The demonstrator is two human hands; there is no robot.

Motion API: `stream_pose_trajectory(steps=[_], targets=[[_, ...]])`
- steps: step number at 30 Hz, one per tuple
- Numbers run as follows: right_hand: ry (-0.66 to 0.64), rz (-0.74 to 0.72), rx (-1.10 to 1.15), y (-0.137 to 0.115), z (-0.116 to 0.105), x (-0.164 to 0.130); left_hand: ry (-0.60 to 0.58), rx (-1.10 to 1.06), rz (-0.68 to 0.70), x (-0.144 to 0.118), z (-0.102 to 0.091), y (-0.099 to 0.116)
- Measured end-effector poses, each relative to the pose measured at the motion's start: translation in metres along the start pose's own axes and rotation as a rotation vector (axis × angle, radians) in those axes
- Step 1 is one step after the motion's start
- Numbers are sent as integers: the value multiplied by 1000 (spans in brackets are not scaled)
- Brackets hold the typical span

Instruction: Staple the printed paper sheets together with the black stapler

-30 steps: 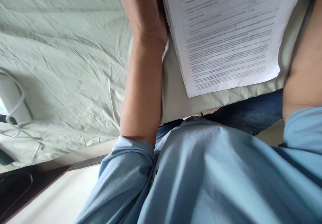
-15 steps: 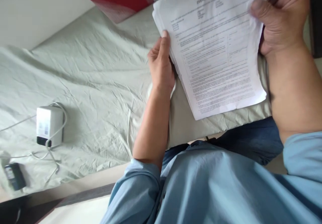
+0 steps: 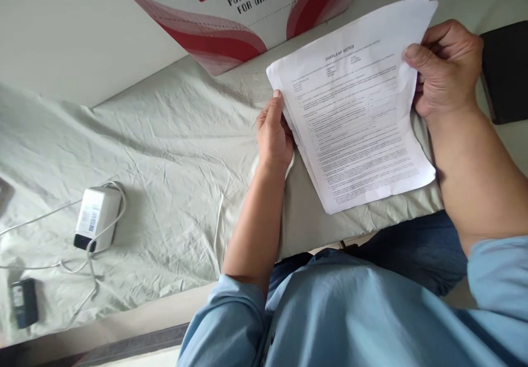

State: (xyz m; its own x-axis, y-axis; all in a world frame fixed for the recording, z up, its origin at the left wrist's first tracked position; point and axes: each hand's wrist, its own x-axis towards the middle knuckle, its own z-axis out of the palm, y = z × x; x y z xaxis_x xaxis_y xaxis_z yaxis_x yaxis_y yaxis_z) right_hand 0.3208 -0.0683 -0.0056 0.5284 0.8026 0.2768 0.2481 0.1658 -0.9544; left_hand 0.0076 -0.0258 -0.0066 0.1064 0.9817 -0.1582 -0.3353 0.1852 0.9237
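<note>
Left hand (image 3: pixel 275 133) and right hand (image 3: pixel 447 72) grip the papers (image 3: pixel 355 108), their fine print (image 3: pixel 367 163) seemingly illegible; the box (image 3: pixel 247 19) is cropped at top

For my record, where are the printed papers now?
In the head view, right of centre, the printed papers are held between the left hand and right hand, in front of the lettered box.

This is an indoor room, home or small office, I cannot tell which. Around a drinking-water carton (image 3: pixel 247 20) spreads a wrinkled tablecloth (image 3: pixel 165 158); behind it stands a plain wall (image 3: pixel 74 26), before it printed sheets (image 3: pixel 358 119), front-left a cable-wrapped white device (image 3: pixel 105 215).
</note>
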Motion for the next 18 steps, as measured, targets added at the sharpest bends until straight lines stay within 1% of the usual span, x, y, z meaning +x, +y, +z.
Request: stream_pose_trajectory(steps=[4, 10, 14, 18], targets=[[5, 21, 25, 2, 0, -2, -24, 29, 24, -3, 5, 3], [-5, 49, 32, 2, 0, -2, -66, 39, 52, -4, 3, 2], [-4, 38, 72, 2, 4, -3, -53, 29, 60, -5, 4, 1], [-17, 53, 61, 0, 6, -4, -45, 58, 67, -6, 7, 2]])
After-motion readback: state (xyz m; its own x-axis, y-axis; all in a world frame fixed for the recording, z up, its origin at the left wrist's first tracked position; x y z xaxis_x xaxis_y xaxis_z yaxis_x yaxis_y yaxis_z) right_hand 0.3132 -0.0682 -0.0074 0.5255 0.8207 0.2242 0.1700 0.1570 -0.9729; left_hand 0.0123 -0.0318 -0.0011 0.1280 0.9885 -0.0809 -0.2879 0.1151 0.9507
